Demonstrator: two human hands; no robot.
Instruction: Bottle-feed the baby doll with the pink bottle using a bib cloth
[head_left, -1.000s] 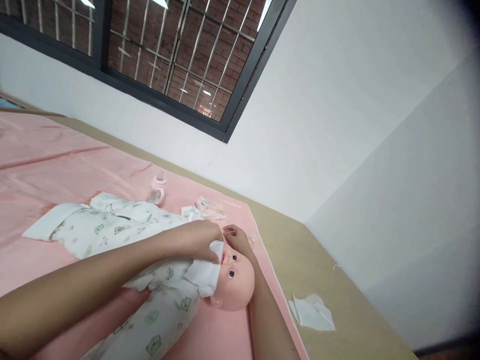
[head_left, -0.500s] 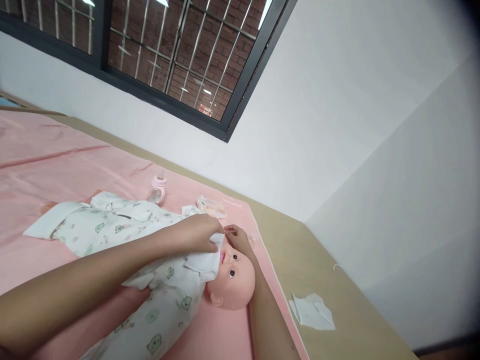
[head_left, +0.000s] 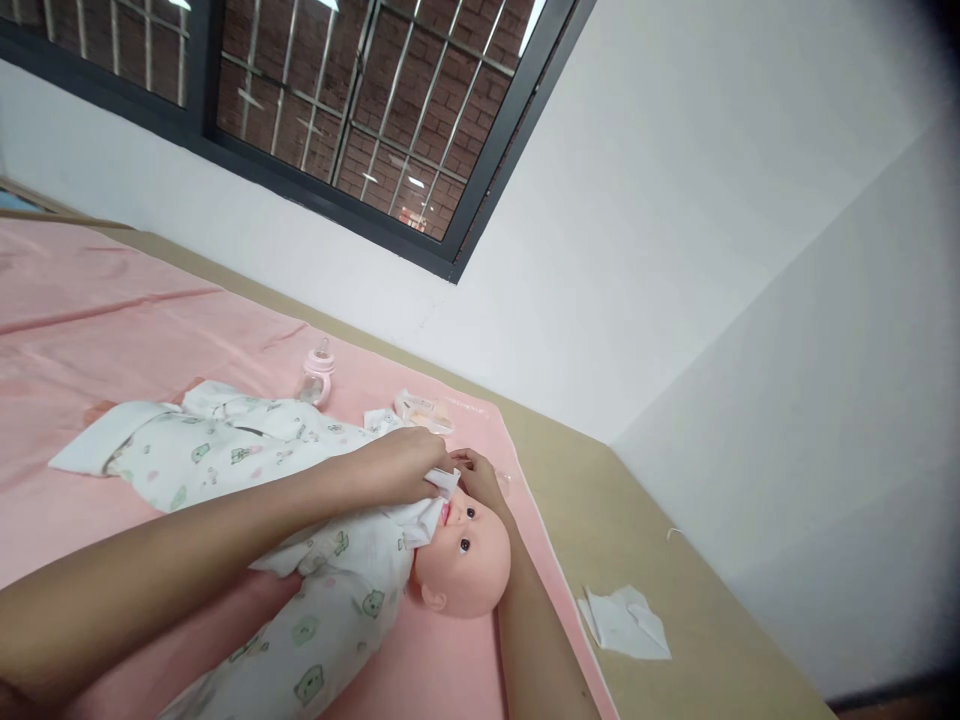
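Observation:
A bald baby doll (head_left: pixel 469 565) lies on its back on a pink sheet (head_left: pixel 420 670), its head toward the right, dressed in a white printed outfit (head_left: pixel 307 630). My left hand (head_left: pixel 401 466) is closed on a white cloth (head_left: pixel 444 482) beside the doll's chin and mouth. Beyond the doll's head, my right hand (head_left: pixel 476 477) rests by its far cheek with the fingers curled; whether they hold anything is hidden. My right forearm runs along the top of the doll's head.
A pink baby bottle (head_left: pixel 316 375) stands behind the doll, with a clear plastic packet (head_left: pixel 424 411) to its right. A folded white cloth (head_left: pixel 626 622) lies on the wooden surface (head_left: pixel 559 455) at the right. Behind are a white wall and a barred window (head_left: pixel 360 110).
My left hand has drawn the white cloth up and away from the doll's neck, toward my right hand. The cloth is now bunched smaller. The doll's head has hardly moved.

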